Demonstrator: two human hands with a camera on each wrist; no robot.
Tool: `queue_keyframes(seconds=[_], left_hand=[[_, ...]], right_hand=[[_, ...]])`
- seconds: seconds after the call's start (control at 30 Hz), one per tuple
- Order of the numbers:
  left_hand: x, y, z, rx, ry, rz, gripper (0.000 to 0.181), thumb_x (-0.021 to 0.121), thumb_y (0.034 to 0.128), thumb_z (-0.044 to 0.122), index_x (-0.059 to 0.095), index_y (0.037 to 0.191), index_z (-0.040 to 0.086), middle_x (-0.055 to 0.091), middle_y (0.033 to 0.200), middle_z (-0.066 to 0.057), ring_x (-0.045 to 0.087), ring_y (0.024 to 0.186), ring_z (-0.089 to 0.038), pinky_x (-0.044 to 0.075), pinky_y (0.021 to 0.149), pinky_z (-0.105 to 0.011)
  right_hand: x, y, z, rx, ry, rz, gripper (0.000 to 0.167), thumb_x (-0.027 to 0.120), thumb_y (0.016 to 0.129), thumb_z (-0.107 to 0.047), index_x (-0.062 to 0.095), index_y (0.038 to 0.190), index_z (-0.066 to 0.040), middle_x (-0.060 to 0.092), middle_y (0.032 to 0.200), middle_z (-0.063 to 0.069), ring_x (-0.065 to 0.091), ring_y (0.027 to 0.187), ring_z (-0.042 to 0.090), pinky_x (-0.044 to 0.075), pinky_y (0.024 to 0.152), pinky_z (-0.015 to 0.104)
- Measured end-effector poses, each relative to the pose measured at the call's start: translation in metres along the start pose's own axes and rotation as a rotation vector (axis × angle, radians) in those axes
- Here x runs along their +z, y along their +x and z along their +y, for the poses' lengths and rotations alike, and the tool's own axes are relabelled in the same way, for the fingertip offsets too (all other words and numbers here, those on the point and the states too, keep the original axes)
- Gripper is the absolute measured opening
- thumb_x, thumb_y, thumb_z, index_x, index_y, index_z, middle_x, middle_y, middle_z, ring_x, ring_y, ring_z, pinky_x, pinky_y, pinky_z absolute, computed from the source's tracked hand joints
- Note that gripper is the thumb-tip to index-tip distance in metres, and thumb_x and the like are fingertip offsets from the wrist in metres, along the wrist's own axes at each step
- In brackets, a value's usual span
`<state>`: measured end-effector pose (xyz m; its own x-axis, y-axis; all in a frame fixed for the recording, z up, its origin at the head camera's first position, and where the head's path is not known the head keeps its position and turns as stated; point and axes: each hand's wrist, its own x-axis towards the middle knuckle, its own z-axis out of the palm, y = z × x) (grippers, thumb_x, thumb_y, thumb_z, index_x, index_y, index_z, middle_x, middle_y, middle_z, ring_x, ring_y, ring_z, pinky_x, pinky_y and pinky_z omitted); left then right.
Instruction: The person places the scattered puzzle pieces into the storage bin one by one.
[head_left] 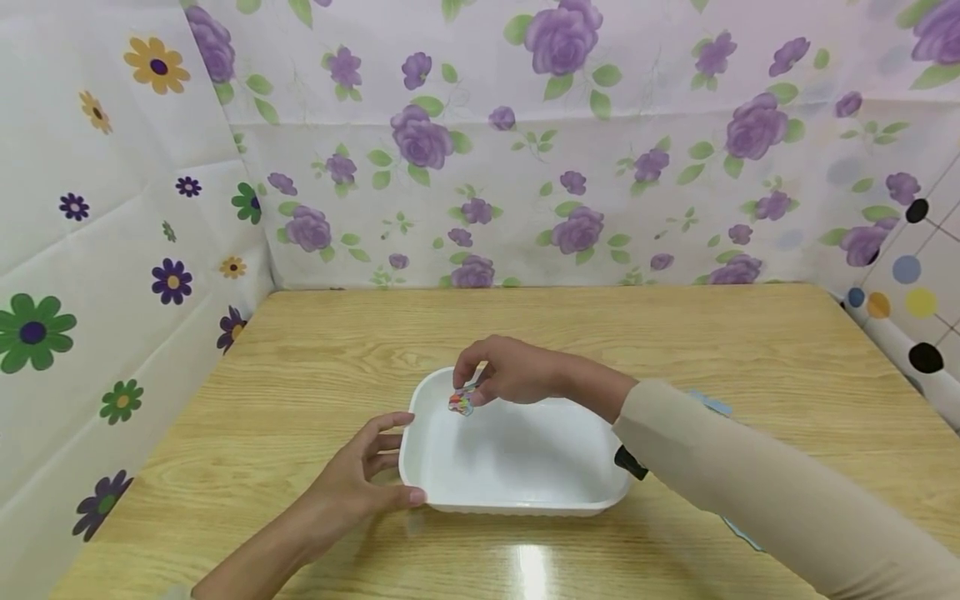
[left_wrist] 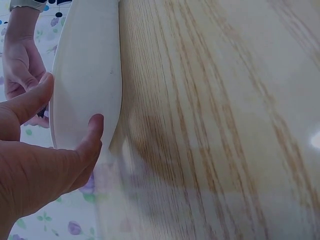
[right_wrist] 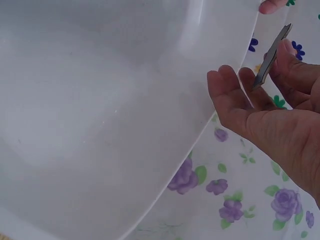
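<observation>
My right hand (head_left: 517, 371) is over the far left part of a white basin (head_left: 525, 450). Between thumb and fingers it pinches a small flat multicoloured piece (head_left: 461, 402). In the right wrist view this flat piece (right_wrist: 272, 57) appears nearly edge-on, thin and grey, and its exact kind cannot be told. My left hand (head_left: 360, 467) holds the basin's left end, the thumb at the near corner and a finger at the far one. The left wrist view shows the left hand (left_wrist: 45, 155) against the basin's outer wall (left_wrist: 90, 65).
A light blue flat thing (head_left: 711, 403) lies on the wooden table (head_left: 337, 350), partly hidden under the right sleeve (head_left: 757, 475). By the basin's right end a black object (head_left: 630, 462) shows. Flower-patterned sheets (head_left: 420, 137) hang behind and beside the table.
</observation>
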<state>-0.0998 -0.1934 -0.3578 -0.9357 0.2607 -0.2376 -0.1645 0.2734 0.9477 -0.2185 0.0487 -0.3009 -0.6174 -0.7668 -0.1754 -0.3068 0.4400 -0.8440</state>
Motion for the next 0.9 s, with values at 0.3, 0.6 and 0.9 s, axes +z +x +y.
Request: queue_keyframes(seconds=[0.3, 0.6, 0.9], left_hand=[[0.000, 0.000, -0.003, 0.036, 0.006, 0.004, 0.084, 0.084, 0.0743, 0.014, 0.034, 0.142, 0.019, 0.046, 0.140, -0.015, 0.048, 0.127, -0.031, 0.046, 0.098, -0.044], [-0.001, 0.000, -0.003, 0.039, -0.002, -0.005, 0.085, 0.084, 0.0742, 0.014, 0.033, 0.143, 0.018, 0.045, 0.140, -0.015, 0.047, 0.128, -0.032, 0.046, 0.098, -0.043], [-0.001, 0.000, -0.003, 0.022, -0.004, -0.008, 0.085, 0.084, 0.0744, 0.015, 0.034, 0.143, 0.019, 0.045, 0.140, -0.016, 0.047, 0.128, -0.032, 0.047, 0.098, -0.043]], right_hand=[[0.009, 0.010, 0.003, 0.017, -0.051, 0.022, 0.015, 0.066, 0.089, 0.000, 0.066, 0.102, -0.008, 0.060, 0.105, 0.007, 0.064, 0.089, 0.020, 0.053, 0.081, 0.034], [0.020, 0.017, 0.001, 0.078, -0.179, 0.125, 0.014, 0.071, 0.086, -0.004, 0.068, 0.098, -0.008, 0.061, 0.103, 0.007, 0.060, 0.083, 0.017, 0.051, 0.071, 0.027], [0.024, 0.019, 0.003, 0.078, -0.268, 0.134, 0.027, 0.067, 0.092, -0.018, 0.064, 0.117, -0.008, 0.061, 0.118, 0.013, 0.062, 0.101, 0.023, 0.052, 0.085, 0.036]])
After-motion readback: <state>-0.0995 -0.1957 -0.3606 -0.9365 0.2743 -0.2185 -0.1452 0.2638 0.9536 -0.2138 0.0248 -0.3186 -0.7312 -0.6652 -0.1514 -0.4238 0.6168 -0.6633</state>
